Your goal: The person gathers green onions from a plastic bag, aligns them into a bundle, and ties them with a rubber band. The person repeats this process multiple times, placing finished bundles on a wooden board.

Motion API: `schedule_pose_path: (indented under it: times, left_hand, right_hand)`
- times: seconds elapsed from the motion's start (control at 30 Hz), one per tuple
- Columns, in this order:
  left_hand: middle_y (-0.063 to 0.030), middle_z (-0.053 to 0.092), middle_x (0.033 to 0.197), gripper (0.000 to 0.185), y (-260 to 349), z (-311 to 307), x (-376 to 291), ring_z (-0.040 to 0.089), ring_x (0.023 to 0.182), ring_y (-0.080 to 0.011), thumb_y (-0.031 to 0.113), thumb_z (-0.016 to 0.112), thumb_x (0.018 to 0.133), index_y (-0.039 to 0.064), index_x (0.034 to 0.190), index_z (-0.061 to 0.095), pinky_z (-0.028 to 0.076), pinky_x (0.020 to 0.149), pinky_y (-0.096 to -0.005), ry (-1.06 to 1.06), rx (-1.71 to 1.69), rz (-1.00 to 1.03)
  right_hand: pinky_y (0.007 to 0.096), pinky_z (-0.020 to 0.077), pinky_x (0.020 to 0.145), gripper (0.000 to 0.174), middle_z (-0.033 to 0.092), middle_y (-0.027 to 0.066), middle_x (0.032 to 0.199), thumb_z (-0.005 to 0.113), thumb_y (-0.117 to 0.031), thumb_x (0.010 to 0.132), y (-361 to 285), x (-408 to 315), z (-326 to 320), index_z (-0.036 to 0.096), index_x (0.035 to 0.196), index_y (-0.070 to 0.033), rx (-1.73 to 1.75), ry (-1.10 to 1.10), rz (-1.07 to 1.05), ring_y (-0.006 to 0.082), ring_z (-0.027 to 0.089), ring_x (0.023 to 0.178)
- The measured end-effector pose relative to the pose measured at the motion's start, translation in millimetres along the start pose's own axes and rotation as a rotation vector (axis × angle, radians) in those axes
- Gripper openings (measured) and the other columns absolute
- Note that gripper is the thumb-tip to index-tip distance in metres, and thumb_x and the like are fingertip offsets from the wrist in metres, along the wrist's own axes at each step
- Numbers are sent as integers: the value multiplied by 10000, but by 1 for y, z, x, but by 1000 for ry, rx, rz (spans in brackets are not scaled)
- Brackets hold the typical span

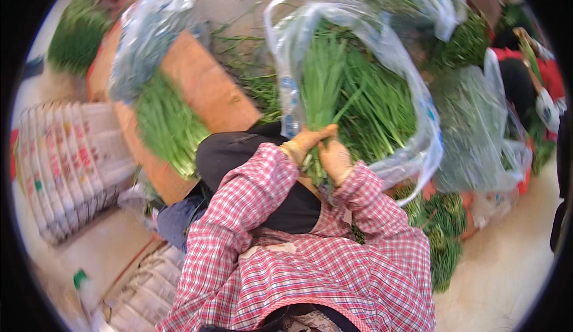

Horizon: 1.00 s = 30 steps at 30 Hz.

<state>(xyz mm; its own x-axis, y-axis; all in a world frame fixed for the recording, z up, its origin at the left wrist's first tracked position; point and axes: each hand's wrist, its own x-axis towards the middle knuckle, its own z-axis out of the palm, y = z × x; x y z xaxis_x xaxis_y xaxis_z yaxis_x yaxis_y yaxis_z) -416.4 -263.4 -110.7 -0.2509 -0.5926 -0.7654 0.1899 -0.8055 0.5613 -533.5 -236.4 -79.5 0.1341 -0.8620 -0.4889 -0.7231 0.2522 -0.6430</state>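
Note:
My left hand [305, 142], in a tan glove, grips a bunch of long green chive-like stalks [323, 81] near its pale base. Against the same base is my right hand [335, 156], also gloved, with its fingers curled around the stalks. The leaf tips point away from me, over an open clear plastic bag [403, 68]. Inside that bag lie more green stalks [380, 108]. Another pile of stalks [170, 126] rests by my left knee on an orange board [206, 81], roots toward me.
Left are a filled clear plastic bag [150, 41] and tied white bundles [71, 162]. More bagged greens [470, 130] stand right, with loose bunches [441, 238] beside me. Scattered trimmings [255, 72] litter the floor ahead. Another person's sleeve [553, 77] shows far right.

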Motion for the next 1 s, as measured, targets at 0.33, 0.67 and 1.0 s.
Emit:
schedule_pose_path:
  times: [0.33,0.67,1.0]
  left_hand:
    - [-66,618,1073,281,27,-16,-13,580,968,-139,121,566,862,47,1131,601,454,853,-289,-75,42,-106]
    - [-188,550,1174,541,71,-34,-54,596,1010,-283,197,700,772,-7,1223,482,535,823,-437,-470,-558,-112]
    - [-264,380,1319,676,70,-36,-96,497,1110,-403,206,638,817,33,1369,289,489,853,-524,-764,-509,322]
  right_hand:
    - [295,366,962,590,439,159,1289,560,-145,877,-8,-3,-36,275,1351,60,1062,-216,13,199,443,1167]
    - [224,442,432,421,648,77,727,523,-419,891,38,-32,-66,622,876,-10,848,-163,462,121,563,499]
    - [356,462,851,860,495,161,1225,473,-657,798,15,-22,-47,347,1287,40,1593,-507,225,197,547,1037]
